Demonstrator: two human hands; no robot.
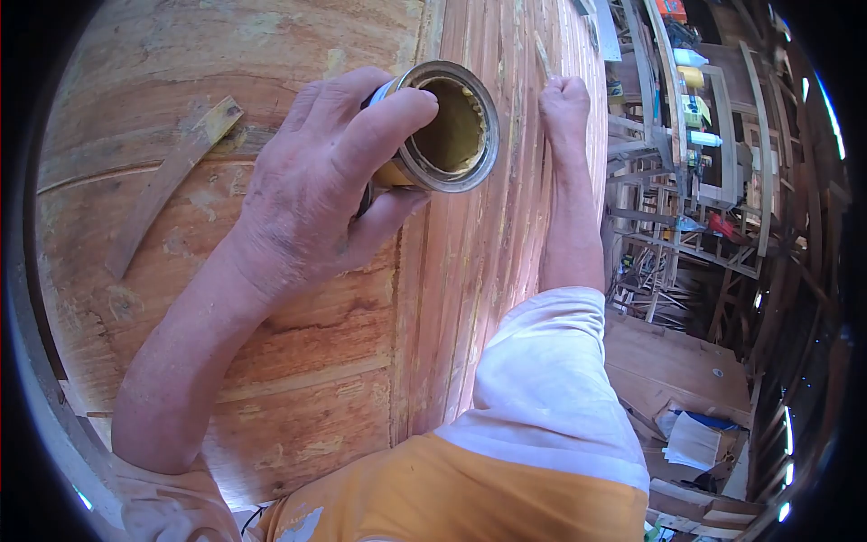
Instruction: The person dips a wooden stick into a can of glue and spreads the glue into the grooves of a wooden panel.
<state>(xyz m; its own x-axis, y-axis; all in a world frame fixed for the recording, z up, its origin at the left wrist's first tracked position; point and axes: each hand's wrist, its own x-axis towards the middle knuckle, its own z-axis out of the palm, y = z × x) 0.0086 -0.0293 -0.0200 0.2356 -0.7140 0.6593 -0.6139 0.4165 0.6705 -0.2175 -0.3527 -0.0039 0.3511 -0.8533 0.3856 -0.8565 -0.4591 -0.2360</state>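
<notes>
My left hand (pixel 316 172) grips an open metal can (pixel 492 135) from its side, with the thumb below and a finger over the rim. Yellowish paste (pixel 470 131) coats the inside wall of the can. Farther off, my right hand (pixel 566 104) is closed around a thin, pale stick-like tool (pixel 542 56), its far end over the grooved wood. Under both hands is a large wooden panel (pixel 316 343), with yellowish smears along its joints and grooves. A flat wooden strip (pixel 167 194) with a yellow-smeared end lies on the panel, left of my left hand.
To the right stands a wooden rack (pixel 673 99) with a white bottle (pixel 704 138) and other containers. A brown board (pixel 677 361) and some white papers (pixel 694 441) are at the lower right. Stacked timber fills the far right side.
</notes>
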